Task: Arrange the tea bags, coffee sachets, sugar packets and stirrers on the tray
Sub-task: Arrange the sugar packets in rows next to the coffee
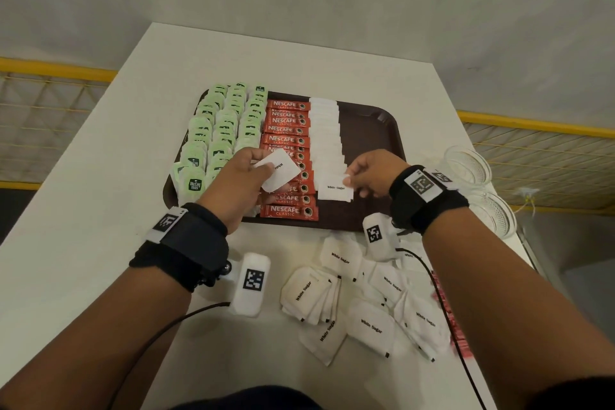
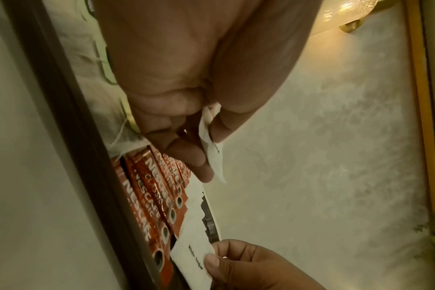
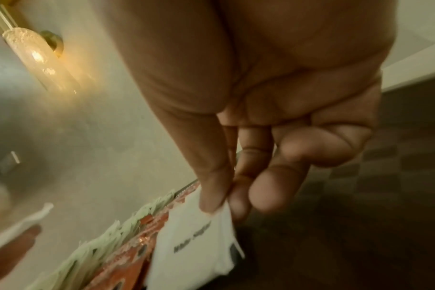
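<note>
A brown tray (image 1: 372,130) holds rows of green tea bags (image 1: 226,130), a column of red coffee sachets (image 1: 289,140) and a column of white sugar packets (image 1: 327,140). My left hand (image 1: 248,170) hovers over the coffee column and pinches a white sugar packet (image 1: 281,168), seen edge-on between thumb and fingers (image 2: 212,155). My right hand (image 1: 369,173) pinches the corner of the nearest sugar packet (image 1: 334,188) at the front end of the sugar column (image 3: 199,241). More loose sugar packets (image 1: 352,296) lie on the table in front of the tray.
The white table (image 1: 100,193) has an edge close on the right. Clear plastic cups (image 1: 472,166) stand right of the tray. Red items (image 1: 449,316), partly hidden by my right forearm, lie beside the loose packets. The tray's right third is bare.
</note>
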The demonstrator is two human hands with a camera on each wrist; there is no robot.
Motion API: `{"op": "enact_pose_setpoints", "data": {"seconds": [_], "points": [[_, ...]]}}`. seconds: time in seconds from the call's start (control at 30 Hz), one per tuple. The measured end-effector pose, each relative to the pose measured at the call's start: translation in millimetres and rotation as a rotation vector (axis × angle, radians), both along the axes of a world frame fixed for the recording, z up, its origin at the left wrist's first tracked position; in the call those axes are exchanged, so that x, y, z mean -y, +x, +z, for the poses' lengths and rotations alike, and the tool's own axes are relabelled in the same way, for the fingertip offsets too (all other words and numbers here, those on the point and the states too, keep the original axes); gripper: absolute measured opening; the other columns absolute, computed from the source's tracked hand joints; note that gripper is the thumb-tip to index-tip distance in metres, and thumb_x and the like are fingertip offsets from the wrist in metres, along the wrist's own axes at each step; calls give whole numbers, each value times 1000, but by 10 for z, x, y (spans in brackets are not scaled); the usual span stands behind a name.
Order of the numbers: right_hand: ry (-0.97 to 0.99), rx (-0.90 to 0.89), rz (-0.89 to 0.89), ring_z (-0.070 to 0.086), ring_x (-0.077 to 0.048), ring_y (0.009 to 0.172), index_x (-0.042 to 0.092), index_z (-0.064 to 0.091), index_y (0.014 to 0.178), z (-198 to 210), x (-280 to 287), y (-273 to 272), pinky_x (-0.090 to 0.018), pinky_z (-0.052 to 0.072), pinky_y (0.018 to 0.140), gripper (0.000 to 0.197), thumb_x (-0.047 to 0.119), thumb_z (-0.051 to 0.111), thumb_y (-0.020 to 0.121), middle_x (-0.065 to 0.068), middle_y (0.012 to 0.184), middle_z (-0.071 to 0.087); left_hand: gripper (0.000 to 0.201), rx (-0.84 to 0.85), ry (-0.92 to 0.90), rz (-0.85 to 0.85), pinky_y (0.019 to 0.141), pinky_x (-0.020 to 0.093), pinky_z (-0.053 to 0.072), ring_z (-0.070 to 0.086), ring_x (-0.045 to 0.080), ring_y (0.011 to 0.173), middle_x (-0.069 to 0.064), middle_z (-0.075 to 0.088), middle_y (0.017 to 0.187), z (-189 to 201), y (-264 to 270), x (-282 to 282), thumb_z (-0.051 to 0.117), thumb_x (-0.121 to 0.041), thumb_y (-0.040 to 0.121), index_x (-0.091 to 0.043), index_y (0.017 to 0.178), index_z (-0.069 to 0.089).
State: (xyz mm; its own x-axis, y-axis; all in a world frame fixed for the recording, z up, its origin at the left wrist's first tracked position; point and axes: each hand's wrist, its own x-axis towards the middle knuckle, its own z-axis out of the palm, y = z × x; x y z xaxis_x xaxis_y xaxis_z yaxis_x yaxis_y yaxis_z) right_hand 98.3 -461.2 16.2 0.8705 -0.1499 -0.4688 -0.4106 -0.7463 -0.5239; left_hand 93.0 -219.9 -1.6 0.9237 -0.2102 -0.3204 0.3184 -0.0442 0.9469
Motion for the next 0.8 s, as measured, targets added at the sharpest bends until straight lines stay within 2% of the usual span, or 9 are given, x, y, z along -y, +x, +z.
{"op": "enact_pose_setpoints", "data": {"seconds": [0.1,0.2,0.27,0.33,0.43,0.57,0.63,0.73,0.8], "points": [[-38,-12,6,57,-8,61,13,64,97,-18,-40,28,-21,43,54,14,22,69,88,0,81,66,18,97,177,-38,69,30,53,61,16,83,1,62,112,18,8,-37,51,-21,102,-19,120,53],[-47,-6,-8,58,-11,64,13,61,91,-9,-86,43,-22,44,55,15,25,69,88,-5,88,68,14,152,192,-75,63,21,51,60,11,84,-6,61,106,38,-2,-24,54,-20,101,-17,114,54],[-66,-24,-13,59,-14,67,13,59,90,-4,-113,52,-22,44,55,17,26,69,88,-8,92,69,12,168,179,-103,61,19,51,63,12,88,-4,63,109,49,-17,-10,56,-17,99,-14,111,57],[-100,-33,-14,59,-17,69,12,58,87,23,-128,43,-25,46,58,20,29,68,88,-11,91,69,10,169,148,-120,66,23,55,65,16,95,0,66,115,45,-27,-8,59,-15,98,-14,108,60],[-140,76,9,60,-15,66,10,60,88,104,-122,-2,-28,50,69,27,36,66,89,-12,92,71,12,182,140,-148,81,38,60,67,24,103,4,68,116,41,-34,5,61,-14,97,-17,108,65],[160,102,90,63,-11,68,15,65,96,283,-245,-150,-24,48,61,29,42,66,87,-2,91,72,16,193,148,-172,87,50,58,66,30,105,9,68,117,42,-49,75,61,-13,97,-17,111,67],[246,64,151,66,-11,70,16,67,96,290,-318,-202,-24,49,60,24,36,71,84,-1,87,72,17,215,154,-185,85,46,59,67,29,103,8,69,115,51,-59,131,61,-12,96,-17,111,68],[335,131,113,67,-13,66,12,67,93,200,-338,-233,-25,50,59,15,21,74,83,-5,80,71,14,247,147,-196,75,32,61,67,23,94,7,70,109,69,-91,194,62,-9,95,-14,107,68],[400,216,49,65,-11,64,13,67,90,179,-309,-254,-23,49,57,10,17,74,84,-4,78,71,10,229,126,-197,76,34,61,69,24,91,10,71,104,74,-103,214,65,-7,93,-12,102,66]]}}
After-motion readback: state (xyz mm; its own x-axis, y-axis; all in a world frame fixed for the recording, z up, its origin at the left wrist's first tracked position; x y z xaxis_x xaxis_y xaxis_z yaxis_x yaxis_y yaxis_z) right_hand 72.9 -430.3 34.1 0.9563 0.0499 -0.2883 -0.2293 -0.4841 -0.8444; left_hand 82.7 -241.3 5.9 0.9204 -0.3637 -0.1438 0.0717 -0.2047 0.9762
